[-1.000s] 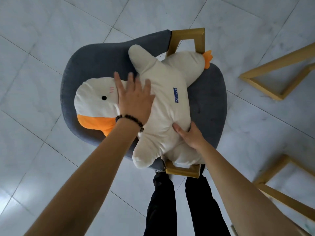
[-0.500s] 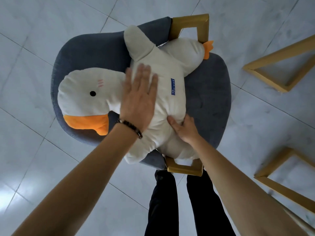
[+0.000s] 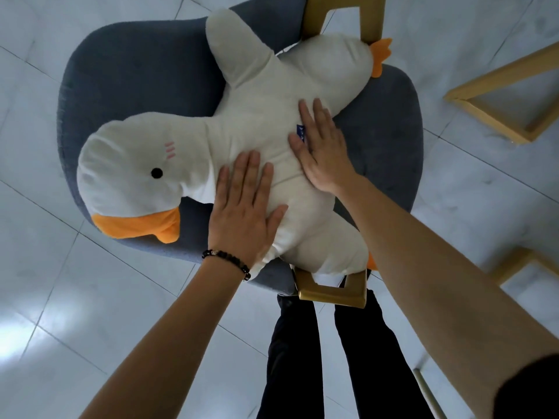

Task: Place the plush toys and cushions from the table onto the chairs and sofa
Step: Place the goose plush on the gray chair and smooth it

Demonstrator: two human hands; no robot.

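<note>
- A white plush duck (image 3: 260, 122) lies sprawled across a grey upholstered chair (image 3: 136, 71), seen from straight above
- Its head points to the left of the view, and the orange beak (image 3: 136, 226) reaches the chair's padded rim
- One wing sticks up toward the top of the view, and an orange foot (image 3: 379, 55) shows at the far right end of the body
- The left hand (image 3: 245, 213) lies flat on the duck's body just beside the neck, palm down, fingers straight and slightly spread, curled round nothing
- A dark beaded bracelet (image 3: 227, 261) circles the left wrist
- The right hand (image 3: 320, 146) presses flat on the belly, fingers straight and close together, thumb held out to the side, gripping nothing
- A small blue label (image 3: 301, 131) on the duck shows between that thumb and forefinger
- The chair's gold frame (image 3: 331, 293) juts out under the duck at the near edge and again at the far edge
- The person's dark trousers (image 3: 290, 358) show below the chair
- More gold furniture legs (image 3: 499, 95) stand on the pale tiled floor (image 3: 60, 297) to the right
</note>
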